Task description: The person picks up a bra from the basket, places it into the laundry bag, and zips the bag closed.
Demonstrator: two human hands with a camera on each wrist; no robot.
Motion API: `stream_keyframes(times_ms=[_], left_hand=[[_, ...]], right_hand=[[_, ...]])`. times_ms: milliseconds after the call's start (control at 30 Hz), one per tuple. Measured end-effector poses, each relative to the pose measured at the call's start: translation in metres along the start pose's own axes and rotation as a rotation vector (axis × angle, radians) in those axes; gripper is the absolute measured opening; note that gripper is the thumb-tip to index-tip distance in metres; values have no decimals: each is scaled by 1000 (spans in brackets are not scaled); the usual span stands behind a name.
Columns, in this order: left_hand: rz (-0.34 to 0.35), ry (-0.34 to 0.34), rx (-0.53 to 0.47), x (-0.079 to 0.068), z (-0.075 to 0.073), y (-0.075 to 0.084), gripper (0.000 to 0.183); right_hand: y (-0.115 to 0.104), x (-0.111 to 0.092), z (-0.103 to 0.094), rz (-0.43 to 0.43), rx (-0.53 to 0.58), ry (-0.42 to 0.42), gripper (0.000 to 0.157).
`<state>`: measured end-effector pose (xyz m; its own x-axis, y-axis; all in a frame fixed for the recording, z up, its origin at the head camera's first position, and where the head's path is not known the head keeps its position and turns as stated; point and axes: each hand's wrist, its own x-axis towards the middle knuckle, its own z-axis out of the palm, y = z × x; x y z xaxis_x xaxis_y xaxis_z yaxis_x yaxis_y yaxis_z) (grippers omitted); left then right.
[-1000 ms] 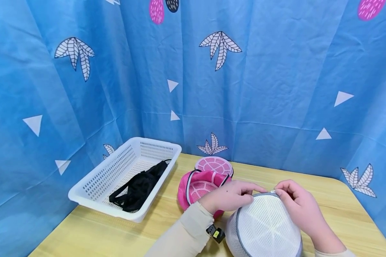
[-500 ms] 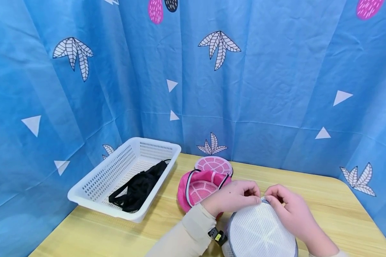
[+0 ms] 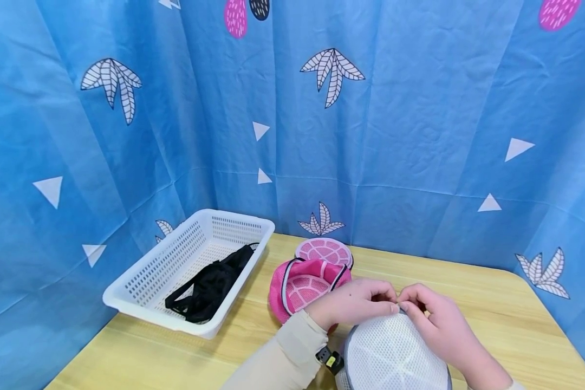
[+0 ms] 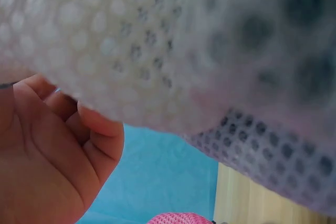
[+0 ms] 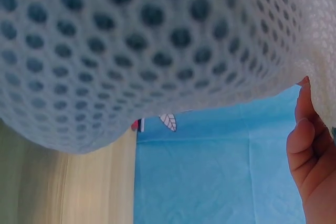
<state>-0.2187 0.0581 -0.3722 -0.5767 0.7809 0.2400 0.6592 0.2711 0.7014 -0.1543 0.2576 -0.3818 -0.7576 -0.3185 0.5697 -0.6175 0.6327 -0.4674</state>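
Observation:
A domed white mesh laundry bag (image 3: pixel 395 355) with grey edging lies at the near edge of the head view, partly cut off. At its far rim my left hand (image 3: pixel 356 300) pinches the grey edging between thumb and fingers. Right beside it my right hand (image 3: pixel 441 325) pinches the same edge, the fingertips of both hands almost meeting. What lies between the fingertips is hidden. In the left wrist view the mesh covers the fingertips of my left hand (image 4: pixel 63 156). The right wrist view has the bag's mesh (image 5: pixel 152 40) close up, with my right hand (image 5: pixel 312 161) at its edge.
An open pink mesh bag (image 3: pixel 278 295) stands just behind my left forearm. Behind it is a round pink mesh piece (image 3: pixel 324 250). To the left, a white plastic basket (image 3: pixel 146 317) holds a black strappy garment (image 3: pixel 214 287). A blue curtain (image 3: pixel 409 135) hangs behind the wooden table (image 3: pixel 521 325).
Both hands have shifted slightly left and toward me, with their fingertips closer together. The white bag has moved left and lower with them. A small pale tab seen between the fingers earlier is now hidden.

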Motion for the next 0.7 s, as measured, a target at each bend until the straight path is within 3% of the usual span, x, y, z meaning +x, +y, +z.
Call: stream_keyframes(times_ms=[133, 467, 700], left_hand=[[-25, -6, -3, -1, 0, 0, 7], [-79, 55, 51, -1, -1, 2, 10], [-63, 74, 88, -2, -6, 0, 10]], right_hand=[[2, 0, 1, -3, 1, -4, 21], [6, 2, -1, 11, -11, -7, 21], [10, 2, 0, 59, 21, -7, 16]])
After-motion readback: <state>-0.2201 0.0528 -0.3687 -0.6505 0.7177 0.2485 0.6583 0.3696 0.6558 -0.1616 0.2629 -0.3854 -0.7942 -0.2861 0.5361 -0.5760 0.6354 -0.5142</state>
